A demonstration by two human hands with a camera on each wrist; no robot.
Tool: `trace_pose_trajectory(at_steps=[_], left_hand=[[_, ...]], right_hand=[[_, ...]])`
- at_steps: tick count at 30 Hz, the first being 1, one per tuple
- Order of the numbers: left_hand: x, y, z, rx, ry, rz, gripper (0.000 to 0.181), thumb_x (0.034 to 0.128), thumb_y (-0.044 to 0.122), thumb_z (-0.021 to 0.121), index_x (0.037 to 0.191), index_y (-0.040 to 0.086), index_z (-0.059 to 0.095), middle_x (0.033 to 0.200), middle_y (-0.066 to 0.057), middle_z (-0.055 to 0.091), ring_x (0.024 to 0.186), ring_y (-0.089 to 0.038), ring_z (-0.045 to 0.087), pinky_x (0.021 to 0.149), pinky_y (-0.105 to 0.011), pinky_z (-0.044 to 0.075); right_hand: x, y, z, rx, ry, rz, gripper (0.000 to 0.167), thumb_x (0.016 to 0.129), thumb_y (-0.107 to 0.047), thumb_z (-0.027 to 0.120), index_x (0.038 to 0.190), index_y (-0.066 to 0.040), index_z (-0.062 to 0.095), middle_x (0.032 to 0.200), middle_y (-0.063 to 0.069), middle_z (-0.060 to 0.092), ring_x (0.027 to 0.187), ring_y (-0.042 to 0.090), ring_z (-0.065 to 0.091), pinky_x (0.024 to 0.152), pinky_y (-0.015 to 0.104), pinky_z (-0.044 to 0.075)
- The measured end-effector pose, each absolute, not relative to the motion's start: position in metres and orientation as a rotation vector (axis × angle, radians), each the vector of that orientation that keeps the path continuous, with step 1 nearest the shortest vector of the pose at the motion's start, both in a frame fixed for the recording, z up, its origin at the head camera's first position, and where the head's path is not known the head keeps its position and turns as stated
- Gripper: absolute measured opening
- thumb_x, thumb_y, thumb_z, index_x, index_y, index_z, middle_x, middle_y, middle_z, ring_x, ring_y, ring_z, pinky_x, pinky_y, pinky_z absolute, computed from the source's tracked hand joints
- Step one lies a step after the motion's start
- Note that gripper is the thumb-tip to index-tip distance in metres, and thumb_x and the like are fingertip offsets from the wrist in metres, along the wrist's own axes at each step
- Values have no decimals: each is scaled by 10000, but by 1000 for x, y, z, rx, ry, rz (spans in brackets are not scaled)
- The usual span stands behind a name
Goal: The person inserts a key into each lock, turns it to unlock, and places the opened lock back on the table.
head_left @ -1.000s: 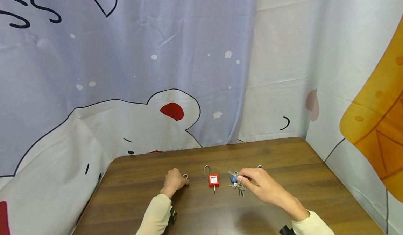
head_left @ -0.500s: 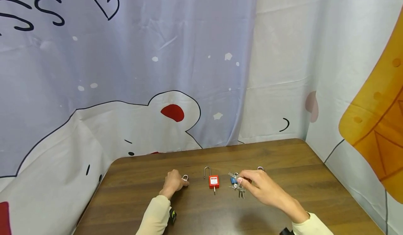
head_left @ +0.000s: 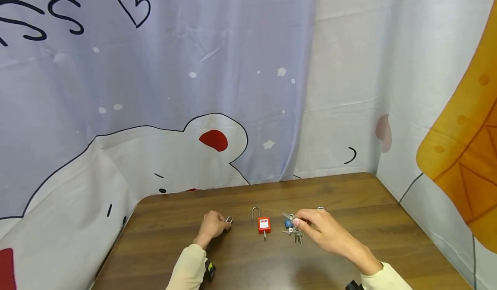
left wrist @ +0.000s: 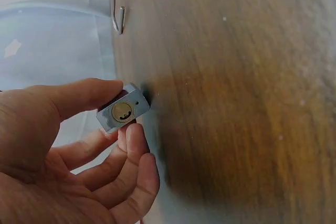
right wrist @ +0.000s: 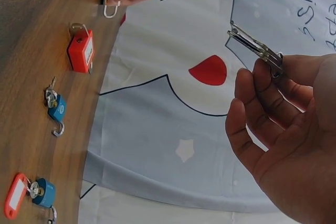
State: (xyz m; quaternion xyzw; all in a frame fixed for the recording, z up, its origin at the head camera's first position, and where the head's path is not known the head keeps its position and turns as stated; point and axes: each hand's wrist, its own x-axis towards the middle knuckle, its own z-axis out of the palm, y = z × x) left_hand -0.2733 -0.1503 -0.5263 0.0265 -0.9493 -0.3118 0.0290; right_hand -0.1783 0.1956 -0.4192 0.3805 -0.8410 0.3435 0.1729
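My left hand (head_left: 212,225) pinches a small silver padlock (left wrist: 124,111) between thumb and fingers. Its underside, with a brass keyhole, faces the left wrist camera. My right hand (head_left: 320,229) holds a bunch of keys (right wrist: 254,45) on a ring, pinched above the table. Between the hands lies a red padlock (head_left: 264,225) with a white label, its long shackle open and a key in its base. A blue padlock (head_left: 288,223) with its shackle open and a key inserted lies just past the held keys.
A second blue padlock (right wrist: 44,192), with a key and a red key tag (right wrist: 16,195), lies on the wooden table (head_left: 248,264); my right hand mostly hides it in the head view. A printed curtain (head_left: 248,65) hangs behind the table's far edge.
My left hand has shifted slightly left and turned a little with the silver padlock, so more of its shackle shows. The right hand stays almost still with the keys. The head view has tilted slightly.
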Motion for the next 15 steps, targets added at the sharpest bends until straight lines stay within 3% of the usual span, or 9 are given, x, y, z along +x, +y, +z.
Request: trace_pose_trajectory(at_steps=[7,15], left_hand=[[-271,-154,-524,72,-2887,-1024,148,679,173,807,718,105,681,698,20,627,660,-147,521,585,-273,415],[-270,-154,-511,-8,-2777,-1115,153,729,188,791,774,78,694,718,2,656,669,-126,542,596,-271,442]], right_hand=[[-178,196,-412,1071,-2385,966,158,978,-144,593,875,-251,646,739,-189,510,640,-58,422,568,151,400],[-177,196,-403,1069,-2310,942,153,959,-87,601,880,-206,657,752,-176,545,673,-46,460,591,163,427]])
